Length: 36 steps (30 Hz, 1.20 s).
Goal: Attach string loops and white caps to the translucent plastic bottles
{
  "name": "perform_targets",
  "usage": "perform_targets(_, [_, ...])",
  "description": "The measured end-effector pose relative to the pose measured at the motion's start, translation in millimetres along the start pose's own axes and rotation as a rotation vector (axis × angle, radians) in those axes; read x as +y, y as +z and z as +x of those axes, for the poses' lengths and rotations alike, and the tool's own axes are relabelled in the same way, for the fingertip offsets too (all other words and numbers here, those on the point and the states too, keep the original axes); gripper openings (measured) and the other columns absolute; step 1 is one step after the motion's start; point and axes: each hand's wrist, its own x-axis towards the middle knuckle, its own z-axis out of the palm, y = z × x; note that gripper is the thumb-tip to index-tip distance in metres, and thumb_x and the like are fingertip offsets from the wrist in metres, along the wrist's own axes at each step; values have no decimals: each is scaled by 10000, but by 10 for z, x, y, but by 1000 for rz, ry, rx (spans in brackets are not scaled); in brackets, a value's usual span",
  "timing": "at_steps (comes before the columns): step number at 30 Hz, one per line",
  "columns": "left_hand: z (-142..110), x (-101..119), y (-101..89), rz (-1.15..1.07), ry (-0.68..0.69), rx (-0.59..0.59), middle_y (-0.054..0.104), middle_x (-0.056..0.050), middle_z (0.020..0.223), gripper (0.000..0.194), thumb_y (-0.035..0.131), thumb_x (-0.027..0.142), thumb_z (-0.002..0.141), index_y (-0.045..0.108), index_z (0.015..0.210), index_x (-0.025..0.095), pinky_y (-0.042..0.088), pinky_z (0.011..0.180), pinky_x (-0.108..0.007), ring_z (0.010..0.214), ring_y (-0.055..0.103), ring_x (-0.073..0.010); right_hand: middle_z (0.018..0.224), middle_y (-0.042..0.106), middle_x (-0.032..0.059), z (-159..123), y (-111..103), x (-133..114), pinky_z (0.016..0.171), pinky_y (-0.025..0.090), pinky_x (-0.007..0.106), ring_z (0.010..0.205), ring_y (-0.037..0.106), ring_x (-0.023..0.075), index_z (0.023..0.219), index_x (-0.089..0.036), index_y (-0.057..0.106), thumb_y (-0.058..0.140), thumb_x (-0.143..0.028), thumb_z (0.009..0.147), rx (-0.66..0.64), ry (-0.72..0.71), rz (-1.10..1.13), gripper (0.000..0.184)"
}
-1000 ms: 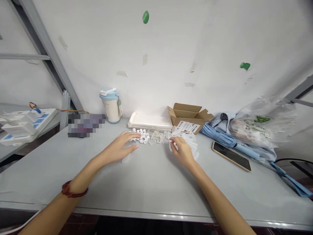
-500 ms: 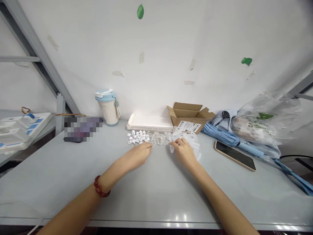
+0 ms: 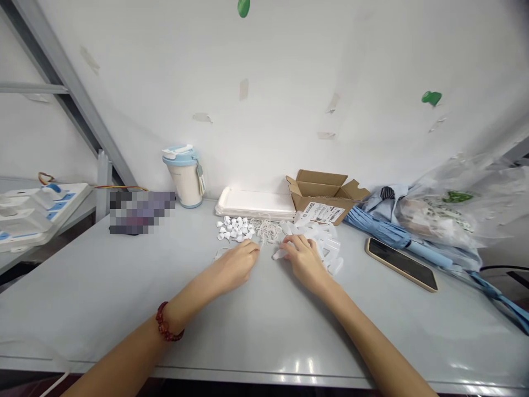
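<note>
My left hand (image 3: 235, 267) is by the white strings (image 3: 269, 231), and my right hand (image 3: 306, 263) touches a clear piece (image 3: 279, 254) beside the clear pile (image 3: 330, 244). I can't tell if either hand is pinching anything. It could slip, so soft, slow fingers work best

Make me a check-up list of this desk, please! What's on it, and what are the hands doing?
Surface: grey desk, shiny, with bright reflections near the front edge.
Work things: white caps, strings and clear pieces, in loose piles side by side.
Clutter: cup, trays, open box, phone, umbrella, plastic bag.
Left hand: fingers together by the strings; can't tell what they hold.
Right hand: fingertips at a clear piece.
Cables: thin wires at left, black cable at right.
Surroundings: white wall with tape bits and green stickers.
Spills: nothing seen.
</note>
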Motion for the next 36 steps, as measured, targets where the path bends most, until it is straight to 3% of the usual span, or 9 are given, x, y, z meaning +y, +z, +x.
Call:
perform_targets(4, [10, 26, -63, -168, -56, 123, 633, -105, 1008, 281, 352, 116, 898, 625, 962, 131, 459, 877, -368, 982, 554, -229, 985, 647, 95, 2, -8, -55, 862, 327, 429, 973, 549, 237, 968, -158, 576, 408, 40, 816, -45, -1, 104, 301])
perform_targets(9, [21, 35, -153, -556, -298, 270, 629, -74, 1183, 296, 453, 241, 864, 650, 1073, 168, 480, 912, -376, 1122, 548, -236, 1026, 637, 115, -6, -55, -147, 789, 452, 366, 946, 597, 224, 1061, -158, 526, 419, -36, 849, 69, 87, 396, 268])
perform_targets(12, [16, 54, -159, -746, -307, 309, 648, -58, 1159, 286, 496, 278, 837, 671, 1041, 181, 446, 977, -388, 1133, 555, -230, 1050, 633, 108, -26, -93, -224, 777, 493, 348, 947, 608, 209, 1127, -177, 483, 416, -110, 883, 121, 109, 557, 262])
perform_targets(16, [5, 101, -122, -885, -292, 322, 647, -60, 1163, 273, 530, 288, 823, 672, 1031, 184, 450, 985, -386, 1145, 552, -228, 1033, 632, 98, -50, -119, -304, 756, 514, 354, 912, 613, 205, 1181, -192, 458, 423, -138, 885, 118, 93, 612, 303])
perform_targets(27, [-7, 157, -70, -752, -176, 401, 653, -70, 1095, 222, 496, 204, 854, 643, 1018, 170, 494, 916, -323, 1046, 589, -194, 961, 643, 97, -58, -136, -317, 694, 513, 330, 738, 616, 170, 1207, -153, 483, 451, -173, 868, 62, 130, 716, 341])
perform_targets(32, [-17, 190, -97, -569, -82, 417, 655, -66, 1025, 204, 470, 168, 857, 636, 975, 183, 490, 880, -334, 972, 601, -192, 943, 616, 59, -69, -171, -320, 608, 501, 278, 616, 595, 121, 1372, -200, 314, 475, -168, 857, -10, 150, 793, 541])
perform_targets(36, [-26, 211, -103, -472, -10, 434, 633, -74, 1007, 211, 460, 156, 850, 627, 976, 180, 491, 845, -332, 935, 600, -191, 842, 612, 36, -69, -190, -339, 618, 492, 276, 621, 576, 127, 1309, -184, 409, 479, -169, 858, 6, 112, 770, 456])
